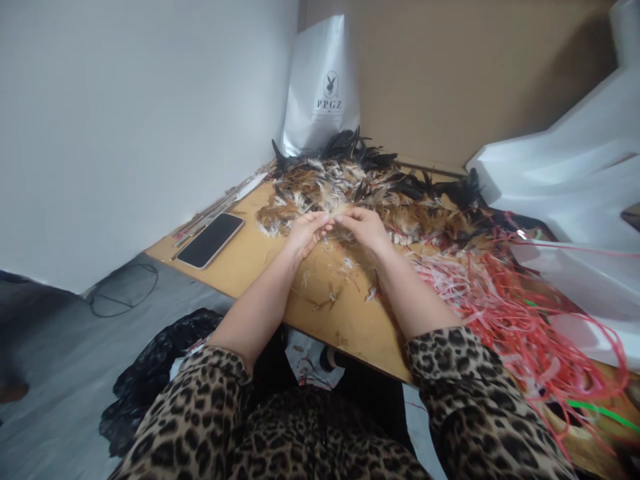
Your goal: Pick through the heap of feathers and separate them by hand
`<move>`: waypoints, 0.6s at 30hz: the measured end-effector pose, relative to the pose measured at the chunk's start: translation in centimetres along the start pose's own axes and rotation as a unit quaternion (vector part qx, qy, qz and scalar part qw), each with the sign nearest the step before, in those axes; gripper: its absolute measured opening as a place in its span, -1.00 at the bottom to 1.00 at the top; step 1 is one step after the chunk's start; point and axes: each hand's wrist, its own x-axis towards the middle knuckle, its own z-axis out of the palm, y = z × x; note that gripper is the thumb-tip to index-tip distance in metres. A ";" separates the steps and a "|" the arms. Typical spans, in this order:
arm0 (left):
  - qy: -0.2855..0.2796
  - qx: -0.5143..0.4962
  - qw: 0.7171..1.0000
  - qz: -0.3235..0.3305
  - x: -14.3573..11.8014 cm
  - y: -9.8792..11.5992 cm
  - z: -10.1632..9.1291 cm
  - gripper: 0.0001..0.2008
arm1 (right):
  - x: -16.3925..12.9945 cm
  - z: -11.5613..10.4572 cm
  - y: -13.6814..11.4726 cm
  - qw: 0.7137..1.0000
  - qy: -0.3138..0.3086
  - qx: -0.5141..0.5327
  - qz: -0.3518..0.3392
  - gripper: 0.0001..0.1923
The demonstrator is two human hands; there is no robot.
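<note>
A wide heap of brown, black and white feathers [370, 180] lies across the far part of a wooden table [250, 263]. My left hand [307, 232] and my right hand [367, 227] meet at the near edge of the heap. Their fingertips pinch a small bunch of pale brown feathers [339, 215] between them. Both forearms rest over the table, in leopard-print sleeves. A few loose white feather bits [345, 265] lie on the wood under my wrists.
A dark phone [211, 240] lies face up at the table's left edge. A tangle of red and pink plastic strips [505, 300] covers the right side. A white PPGZ bag [323, 87] stands in the corner, white sheets [575, 180] at right, a black bag [150, 373] on the floor.
</note>
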 end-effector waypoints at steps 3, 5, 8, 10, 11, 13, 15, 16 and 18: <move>-0.014 0.032 0.999 -0.002 -0.3 -0.1 0.3 -0.86 | 0.1 0.5 0.3 0.999 0.034 0.042 0.004 -0.73; -0.019 0.055 0.998 -0.006 -0.4 -0.1 0.4 -0.85 | 0.2 0.3 0.6 0.998 0.043 0.041 0.005 -0.74; -0.036 0.085 0.996 -0.010 -0.5 -0.2 0.3 -0.81 | 0.5 -0.1 0.9 1.000 0.023 0.016 -0.005 -0.74; -0.050 0.107 0.993 -0.012 -0.4 -0.3 0.2 -0.78 | 0.7 -0.4 1.0 1.000 0.005 -0.002 -0.018 -0.74; -0.056 0.118 0.991 -0.013 -0.4 -0.4 0.2 -0.77 | 0.7 -0.5 1.1 1.000 -0.002 -0.011 -0.023 -0.74; -0.064 0.140 0.988 -0.010 -0.4 -0.5 0.1 -0.76 | 0.8 -0.5 1.2 0.999 -0.012 -0.024 -0.027 -0.75; -0.070 0.155 0.986 -0.003 -0.3 -0.6 0.1 -0.76 | 0.8 -0.4 1.3 0.999 -0.017 -0.028 -0.023 -0.75; -0.069 0.158 0.985 0.000 -0.3 -0.6 0.0 -0.77 | 0.8 -0.4 1.4 0.999 -0.016 -0.028 -0.022 -0.75; -0.054 0.159 0.986 0.004 -0.1 -0.6 -0.1 -0.78 | 1.0 -0.6 1.6 0.999 -0.005 -0.038 -0.027 -0.75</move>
